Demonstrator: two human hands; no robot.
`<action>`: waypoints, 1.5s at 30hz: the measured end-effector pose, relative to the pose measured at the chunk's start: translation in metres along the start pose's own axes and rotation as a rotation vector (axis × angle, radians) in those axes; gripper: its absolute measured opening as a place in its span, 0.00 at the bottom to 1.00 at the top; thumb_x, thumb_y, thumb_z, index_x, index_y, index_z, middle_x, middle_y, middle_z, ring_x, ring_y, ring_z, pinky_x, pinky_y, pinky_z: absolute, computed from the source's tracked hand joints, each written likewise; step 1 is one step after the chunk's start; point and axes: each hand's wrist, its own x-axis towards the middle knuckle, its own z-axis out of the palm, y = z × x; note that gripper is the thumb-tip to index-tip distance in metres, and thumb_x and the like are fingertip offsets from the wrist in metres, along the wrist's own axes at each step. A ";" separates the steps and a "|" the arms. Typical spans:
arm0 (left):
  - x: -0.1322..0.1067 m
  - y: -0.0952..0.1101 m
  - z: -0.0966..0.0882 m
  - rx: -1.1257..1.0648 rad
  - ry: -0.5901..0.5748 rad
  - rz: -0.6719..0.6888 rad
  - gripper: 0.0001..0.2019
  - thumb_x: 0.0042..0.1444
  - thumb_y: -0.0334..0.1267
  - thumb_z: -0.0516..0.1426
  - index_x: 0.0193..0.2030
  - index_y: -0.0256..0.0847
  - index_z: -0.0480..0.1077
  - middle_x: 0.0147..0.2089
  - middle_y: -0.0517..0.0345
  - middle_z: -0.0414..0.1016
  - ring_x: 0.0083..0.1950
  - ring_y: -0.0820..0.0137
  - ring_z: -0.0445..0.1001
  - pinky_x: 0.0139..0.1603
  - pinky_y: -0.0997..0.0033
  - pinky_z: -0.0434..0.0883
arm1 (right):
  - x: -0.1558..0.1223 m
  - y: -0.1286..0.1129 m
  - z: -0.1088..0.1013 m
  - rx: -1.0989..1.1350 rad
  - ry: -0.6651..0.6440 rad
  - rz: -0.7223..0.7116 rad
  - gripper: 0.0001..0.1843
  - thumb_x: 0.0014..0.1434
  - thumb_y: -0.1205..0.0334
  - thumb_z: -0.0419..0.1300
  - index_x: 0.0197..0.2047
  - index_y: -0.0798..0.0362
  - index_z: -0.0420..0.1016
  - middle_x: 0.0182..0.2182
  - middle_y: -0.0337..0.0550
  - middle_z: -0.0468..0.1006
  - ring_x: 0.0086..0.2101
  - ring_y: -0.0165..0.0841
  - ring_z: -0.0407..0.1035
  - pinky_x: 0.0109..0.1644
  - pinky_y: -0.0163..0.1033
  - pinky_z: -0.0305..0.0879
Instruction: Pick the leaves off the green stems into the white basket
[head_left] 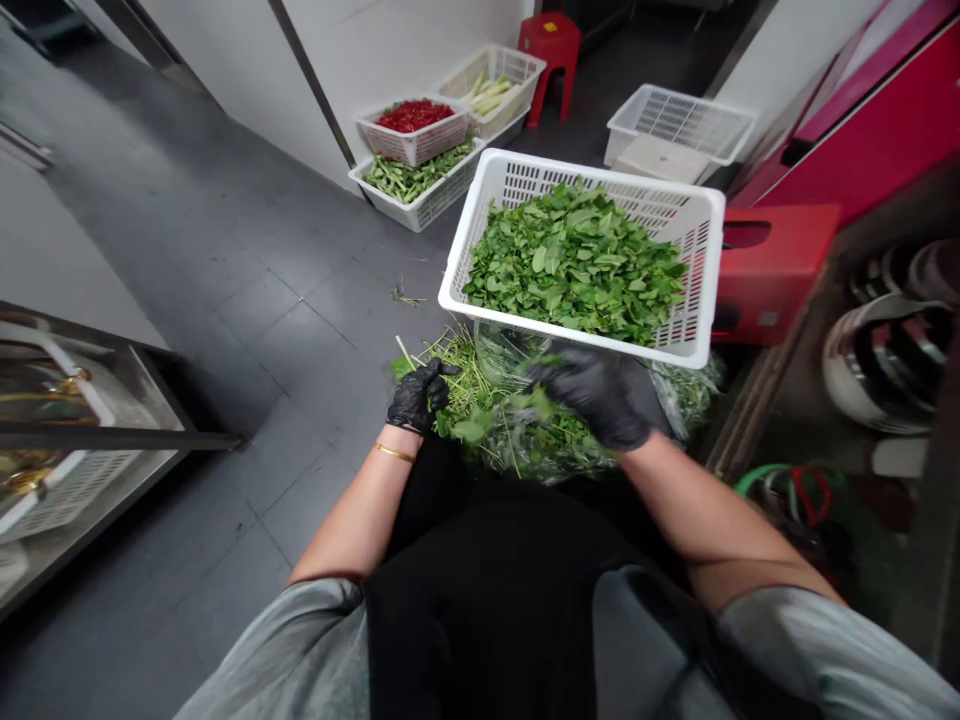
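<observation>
My left hand (421, 396), in a black glove, has its fingers curled around a leafy green sprig at the edge of a heap of thin stems (466, 372). My right hand (600, 398), also black-gloved, is smeared by motion over a clear plastic bag (517, 455) of leafy greens. Blurred green leaves (541, 402) show at its fingertips; whether it grips them I cannot tell. Just beyond both hands, a white slotted basket (574, 335) holds a pile of picked green leaves (574, 262).
Further off are baskets of red chillies (415, 116), cut green vegetables (412, 182) and pale stalks (489, 94). Red stools stand behind (551, 50) and at right (776, 265), near another white basket (679, 125). A metal rack (150, 440) is at left, stacked bowls (874, 350) at right.
</observation>
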 end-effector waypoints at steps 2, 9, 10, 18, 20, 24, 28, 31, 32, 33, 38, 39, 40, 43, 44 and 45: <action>-0.003 0.002 -0.014 0.136 -0.086 0.045 0.18 0.58 0.50 0.67 0.27 0.35 0.79 0.14 0.68 0.54 0.16 0.79 0.49 0.17 0.76 0.48 | 0.030 0.009 -0.049 0.060 0.321 0.067 0.18 0.66 0.40 0.60 0.38 0.46 0.76 0.35 0.46 0.81 0.34 0.42 0.76 0.37 0.47 0.71; -0.029 0.008 -0.007 0.616 -0.314 0.167 0.21 0.62 0.57 0.62 0.35 0.39 0.86 0.16 0.59 0.66 0.19 0.73 0.59 0.21 0.71 0.54 | 0.079 0.023 -0.032 -0.077 0.063 0.162 0.25 0.46 0.39 0.77 0.25 0.49 0.73 0.29 0.50 0.79 0.39 0.43 0.76 0.47 0.47 0.72; -0.030 0.008 -0.003 0.661 -0.331 0.179 0.20 0.61 0.56 0.63 0.35 0.40 0.86 0.17 0.59 0.67 0.20 0.72 0.61 0.22 0.71 0.56 | 0.070 0.018 -0.005 0.007 -0.151 0.200 0.25 0.51 0.37 0.73 0.24 0.49 0.74 0.27 0.46 0.79 0.35 0.40 0.75 0.46 0.46 0.72; -0.025 0.009 -0.003 0.620 -0.285 0.113 0.23 0.36 0.43 0.78 0.42 0.43 0.85 0.29 0.56 0.80 0.31 0.64 0.76 0.33 0.69 0.72 | 0.051 -0.014 0.053 0.512 -0.195 0.256 0.28 0.57 0.34 0.67 0.38 0.54 0.87 0.30 0.44 0.84 0.32 0.33 0.73 0.35 0.36 0.67; -0.025 0.013 -0.013 0.471 -0.105 0.099 0.24 0.39 0.45 0.76 0.44 0.38 0.85 0.26 0.56 0.78 0.25 0.70 0.71 0.24 0.74 0.64 | 0.061 -0.017 0.028 0.437 -0.118 0.203 0.27 0.60 0.36 0.65 0.39 0.53 0.88 0.30 0.42 0.83 0.29 0.30 0.69 0.31 0.34 0.62; -0.024 0.017 -0.015 0.272 0.118 0.288 0.18 0.47 0.48 0.72 0.40 0.38 0.86 0.22 0.61 0.73 0.18 0.80 0.55 0.18 0.76 0.49 | 0.061 -0.017 0.029 0.409 -0.110 0.233 0.27 0.56 0.36 0.68 0.37 0.55 0.87 0.25 0.40 0.80 0.23 0.27 0.62 0.26 0.34 0.57; -0.018 0.011 0.003 0.426 -0.031 0.274 0.17 0.39 0.46 0.75 0.31 0.36 0.85 0.28 0.54 0.80 0.28 0.72 0.70 0.29 0.72 0.66 | 0.046 -0.010 0.072 0.473 -0.128 0.294 0.26 0.50 0.38 0.71 0.32 0.58 0.84 0.23 0.41 0.78 0.23 0.28 0.64 0.27 0.35 0.60; -0.012 0.004 0.006 0.498 -0.124 0.204 0.20 0.36 0.48 0.75 0.32 0.35 0.84 0.29 0.53 0.81 0.28 0.71 0.70 0.30 0.71 0.67 | 0.039 -0.008 0.080 0.458 -0.214 0.294 0.23 0.48 0.43 0.74 0.33 0.57 0.83 0.26 0.41 0.80 0.26 0.30 0.67 0.29 0.35 0.61; -0.010 0.003 0.004 0.518 -0.150 0.171 0.20 0.36 0.49 0.75 0.32 0.35 0.84 0.28 0.53 0.81 0.26 0.72 0.68 0.29 0.72 0.66 | 0.038 -0.010 0.077 0.417 -0.264 0.302 0.23 0.47 0.43 0.74 0.32 0.57 0.82 0.25 0.41 0.79 0.26 0.29 0.67 0.29 0.34 0.61; -0.009 0.003 0.002 0.543 -0.186 0.135 0.20 0.37 0.50 0.74 0.31 0.35 0.84 0.28 0.53 0.81 0.24 0.74 0.66 0.27 0.72 0.63 | 0.037 -0.013 0.071 0.371 -0.311 0.309 0.22 0.47 0.44 0.75 0.29 0.57 0.81 0.24 0.40 0.78 0.25 0.29 0.66 0.28 0.34 0.59; -0.013 0.015 0.006 0.714 -0.339 0.054 0.15 0.45 0.49 0.69 0.29 0.36 0.84 0.24 0.54 0.78 0.20 0.76 0.64 0.23 0.74 0.59 | 0.035 -0.033 0.042 0.321 -0.229 0.307 0.23 0.49 0.43 0.73 0.25 0.55 0.76 0.19 0.37 0.72 0.21 0.26 0.60 0.26 0.35 0.55; -0.014 0.017 0.008 0.737 -0.353 0.047 0.15 0.45 0.49 0.69 0.27 0.37 0.83 0.22 0.55 0.77 0.21 0.75 0.65 0.23 0.74 0.60 | 0.035 -0.035 0.039 0.317 -0.176 0.315 0.23 0.49 0.43 0.73 0.27 0.55 0.77 0.20 0.37 0.73 0.22 0.26 0.60 0.26 0.35 0.55; -0.015 0.019 0.010 0.744 -0.363 0.042 0.14 0.44 0.48 0.70 0.26 0.37 0.83 0.22 0.54 0.76 0.21 0.75 0.66 0.23 0.74 0.61 | 0.035 -0.036 0.038 0.309 -0.145 0.325 0.22 0.49 0.44 0.74 0.29 0.56 0.78 0.21 0.37 0.74 0.23 0.27 0.61 0.27 0.35 0.56; -0.018 0.015 0.013 0.671 -0.375 0.018 0.14 0.41 0.46 0.72 0.28 0.37 0.83 0.26 0.53 0.80 0.23 0.73 0.69 0.26 0.73 0.65 | 0.029 -0.031 0.044 0.320 -0.192 0.324 0.21 0.47 0.46 0.75 0.33 0.55 0.81 0.24 0.38 0.76 0.26 0.29 0.65 0.29 0.35 0.59; -0.018 0.012 0.013 0.633 -0.359 0.012 0.14 0.41 0.46 0.72 0.31 0.37 0.84 0.28 0.53 0.82 0.23 0.73 0.69 0.26 0.73 0.66 | 0.026 -0.027 0.049 0.353 -0.210 0.320 0.22 0.46 0.46 0.76 0.33 0.55 0.81 0.24 0.38 0.76 0.27 0.30 0.65 0.30 0.36 0.60; -0.018 0.009 0.012 0.596 -0.338 0.011 0.15 0.42 0.46 0.72 0.33 0.37 0.85 0.30 0.52 0.83 0.23 0.74 0.69 0.26 0.73 0.66 | 0.022 -0.024 0.056 0.410 -0.210 0.318 0.22 0.45 0.45 0.76 0.32 0.55 0.80 0.24 0.38 0.76 0.28 0.31 0.66 0.30 0.36 0.61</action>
